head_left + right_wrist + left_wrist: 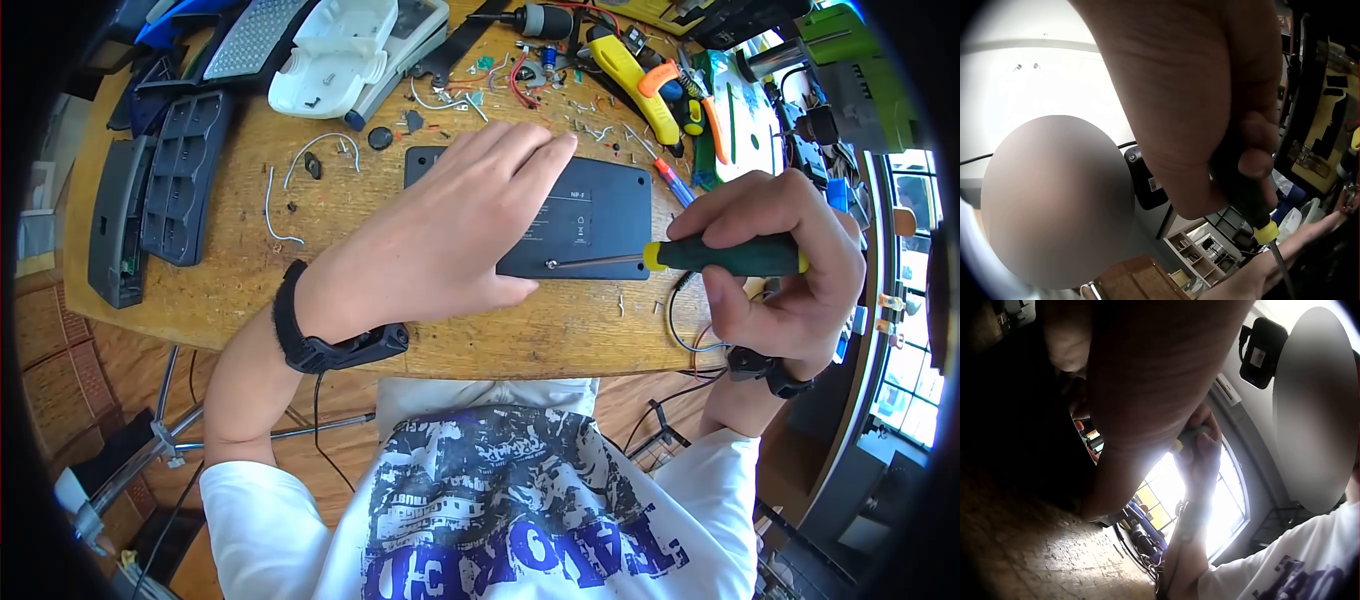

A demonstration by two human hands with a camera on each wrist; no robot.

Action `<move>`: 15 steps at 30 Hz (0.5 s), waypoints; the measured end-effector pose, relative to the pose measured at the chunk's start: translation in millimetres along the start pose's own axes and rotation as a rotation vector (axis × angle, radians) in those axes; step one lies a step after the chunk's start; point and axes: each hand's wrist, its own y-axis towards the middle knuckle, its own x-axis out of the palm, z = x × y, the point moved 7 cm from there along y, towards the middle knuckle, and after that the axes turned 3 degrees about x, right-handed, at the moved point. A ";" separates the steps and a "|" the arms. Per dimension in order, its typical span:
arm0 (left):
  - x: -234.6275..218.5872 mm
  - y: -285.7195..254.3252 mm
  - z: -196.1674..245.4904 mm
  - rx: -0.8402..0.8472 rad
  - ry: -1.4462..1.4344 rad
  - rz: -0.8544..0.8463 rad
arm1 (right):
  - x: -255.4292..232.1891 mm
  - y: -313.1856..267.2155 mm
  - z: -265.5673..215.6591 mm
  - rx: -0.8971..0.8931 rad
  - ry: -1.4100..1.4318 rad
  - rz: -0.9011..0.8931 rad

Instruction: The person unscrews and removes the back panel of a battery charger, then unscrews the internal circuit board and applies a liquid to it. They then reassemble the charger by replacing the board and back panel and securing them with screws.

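Observation:
My right hand (pixel 790 270) grips a screwdriver (pixel 735 256) by its dark green handle with yellow ends, the thumb underneath and the fingers over the top. Its thin metal shaft points left across the near part of a flat black case (pixel 615 215) marked NP-F. A small shiny piece (pixel 551 264) shows at the tip. Across the left part of the case lies my left hand (pixel 440 220), fingers toward the far edge and thumb at the near edge, holding it on the table. The right wrist view shows the yellow collar and shaft of the screwdriver (pixel 1266 232) below the fingers.
Small screws and wire scraps litter the wooden table (pixel 350 260). Black plastic housings (pixel 180 180) stand at the left, a white plastic part (pixel 330 65) at the back. Yellow-handled tools (pixel 635 90) and a red-and-blue pen (pixel 675 182) lie back right, with a cable (pixel 672 315) near the right hand.

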 end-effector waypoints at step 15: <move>0.1 0.2 0.1 0.027 0.002 0.017 | 3.4 8.2 -6.7 -0.028 0.033 0.022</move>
